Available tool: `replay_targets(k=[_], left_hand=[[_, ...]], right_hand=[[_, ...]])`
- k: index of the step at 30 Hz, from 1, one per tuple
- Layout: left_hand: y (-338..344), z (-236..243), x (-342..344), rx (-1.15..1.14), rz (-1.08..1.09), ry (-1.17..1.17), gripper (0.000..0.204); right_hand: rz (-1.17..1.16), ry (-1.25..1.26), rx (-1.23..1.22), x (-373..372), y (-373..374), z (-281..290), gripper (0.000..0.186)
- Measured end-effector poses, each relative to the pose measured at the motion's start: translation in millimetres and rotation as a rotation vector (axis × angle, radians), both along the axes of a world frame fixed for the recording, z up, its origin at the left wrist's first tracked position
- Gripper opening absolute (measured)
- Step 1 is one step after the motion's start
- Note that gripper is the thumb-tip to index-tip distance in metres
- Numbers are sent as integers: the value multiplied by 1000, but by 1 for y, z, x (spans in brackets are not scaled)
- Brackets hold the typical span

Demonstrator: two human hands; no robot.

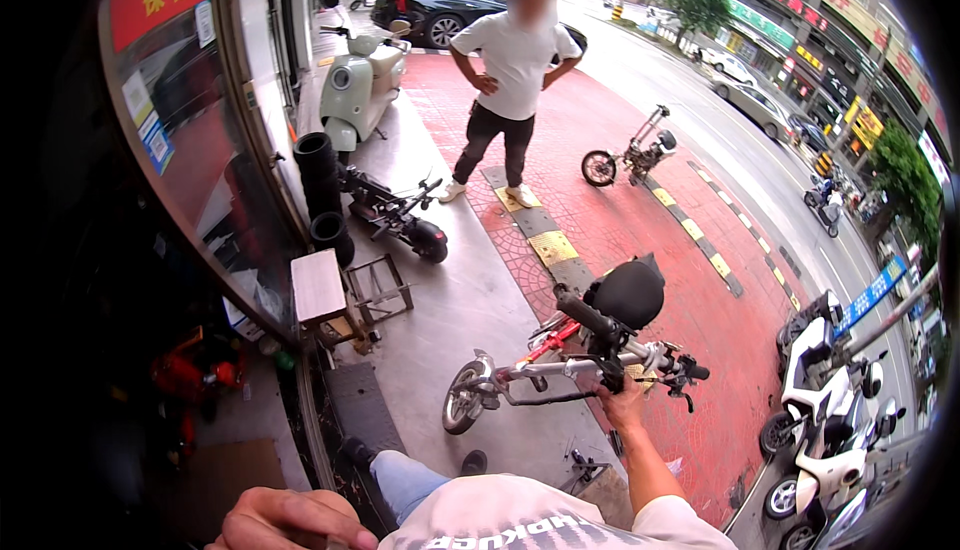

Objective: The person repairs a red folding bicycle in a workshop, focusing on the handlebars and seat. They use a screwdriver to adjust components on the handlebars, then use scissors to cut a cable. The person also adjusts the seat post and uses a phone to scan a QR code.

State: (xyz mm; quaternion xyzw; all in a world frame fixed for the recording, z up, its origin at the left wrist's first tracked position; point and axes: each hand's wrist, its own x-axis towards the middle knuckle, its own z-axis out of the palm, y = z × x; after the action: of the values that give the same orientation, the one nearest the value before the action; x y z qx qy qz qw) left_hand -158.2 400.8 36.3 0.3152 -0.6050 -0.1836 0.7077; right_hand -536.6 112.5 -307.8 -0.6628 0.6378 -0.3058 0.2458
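My right hand [622, 400], on the right forearm reaching up from the lower edge, is closed round the frame of a small bike [580, 365] just below its handlebar and black seat [628, 293]. The bike has a silver and red frame, with a small wheel [463, 397] at its left end over the grey pavement. My left hand [290, 522] is at the bottom edge, near my pale printed shirt [505, 515], with curled fingers; what it holds, if anything, is hidden.
A person [508, 75] stands facing me, hands on hips, near a folded scooter [395, 215], stacked tyres [317, 185], a stool [318, 285] and a pale green scooter [355, 90]. Another small bike [630, 160] stands on red paving. Parked white scooters [820, 440] line the right; a glass door [185, 130] is left.
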Motion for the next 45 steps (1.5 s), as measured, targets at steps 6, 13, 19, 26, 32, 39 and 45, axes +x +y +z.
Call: replay_targets(k=[6, 13, 19, 26, 32, 39, 45], left_hand=[[-26, -2, -7, -83, -159, 54, 27], [-51, 1, -19, -4, -400, 96, 28], [-61, -11, -26, 202, -489, 149, 21], [-76, -11, -29, 304, -515, 72, 17], [-83, -15, -26, 315, -540, 80, 23], [-79, -17, -22, 308, -524, 54, 27], [-76, -16, -13, 369, -576, 66, 28]], right_hand=[[-57, 32, -70, 16, 2, 5, 43], [-176, 194, -327, 19, 2, -28, 40], [-89, 184, -366, 3, 17, -18, 38], [34, 309, -346, -7, 13, 2, 32], [105, 363, -255, -18, 9, 8, 26], [147, 398, -300, -19, 2, 13, 27], [65, 331, -370, -24, -6, -2, 30]])
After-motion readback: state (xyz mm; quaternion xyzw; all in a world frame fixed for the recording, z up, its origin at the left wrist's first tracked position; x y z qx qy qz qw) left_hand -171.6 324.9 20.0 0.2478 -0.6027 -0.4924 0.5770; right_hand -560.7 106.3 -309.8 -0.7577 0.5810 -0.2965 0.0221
